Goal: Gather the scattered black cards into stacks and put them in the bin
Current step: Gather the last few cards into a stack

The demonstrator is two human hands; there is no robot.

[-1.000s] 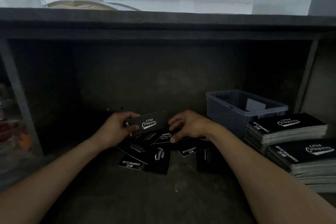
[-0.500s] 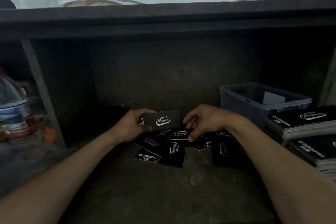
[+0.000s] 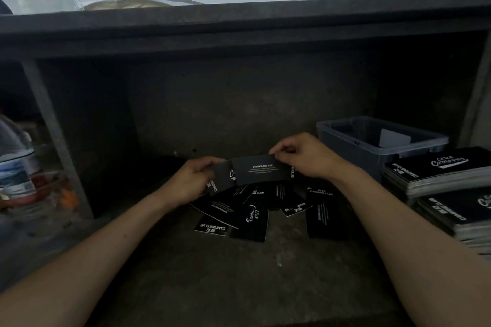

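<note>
Several black cards [image 3: 252, 215] with white print lie scattered on the dark shelf floor in the middle of the view. Above them my left hand [image 3: 195, 180] grips a small stack of black cards [image 3: 221, 180] by its left end. My right hand [image 3: 303, 155] pinches the right end of one more card [image 3: 261, 170], printed "DRINK&COFFEE", which overlaps the front of that stack. The grey plastic bin [image 3: 345, 138] stands just to the right of my right hand, open at the top, with a pale card leaning inside.
Two tall stacks of black cards [image 3: 435, 178] sit at the right edge, in front of the bin. A water bottle [image 3: 16, 170] stands beyond a metal post [image 3: 57, 138] on the left. A thick shelf board [image 3: 239, 26] hangs overhead.
My right hand has lifted a card from the pile and brought it against the stack in my left hand. The view has shifted, so the bin and the side stacks sit farther right.
</note>
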